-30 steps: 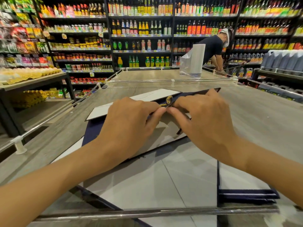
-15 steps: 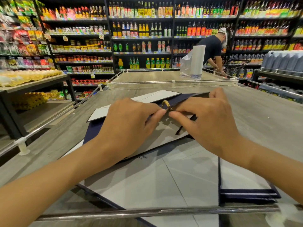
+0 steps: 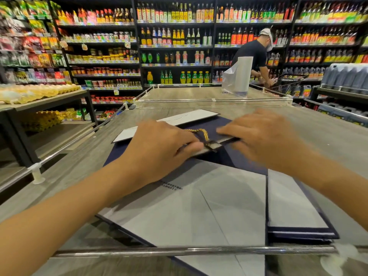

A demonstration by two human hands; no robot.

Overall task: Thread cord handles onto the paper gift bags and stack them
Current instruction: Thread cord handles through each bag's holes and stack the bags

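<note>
A flat white paper gift bag (image 3: 195,208) with navy edges lies in front of me on the wooden table (image 3: 322,140). A gold cord handle (image 3: 201,132) loops up from the bag's top edge between my hands. My left hand (image 3: 159,148) pinches the cord's dark end at that edge. My right hand (image 3: 264,136) presses flat on the top edge just right of the cord and looks blurred. Under it lie more flat bags: one (image 3: 173,121) pokes out at the back, another (image 3: 292,208) at the right.
A metal rail (image 3: 179,251) runs along the table's near edge, and a clear low barrier (image 3: 213,101) crosses the back. A roll of plastic bags (image 3: 238,76) stands beyond it. A person in a dark shirt (image 3: 253,54) bends at the shelves. An egg display (image 3: 37,92) stands left.
The gold cord has been pulled out into a longer loop above the bag's edge. My right hand has shifted right along the edge; my left hand stays pinching at the hole.
</note>
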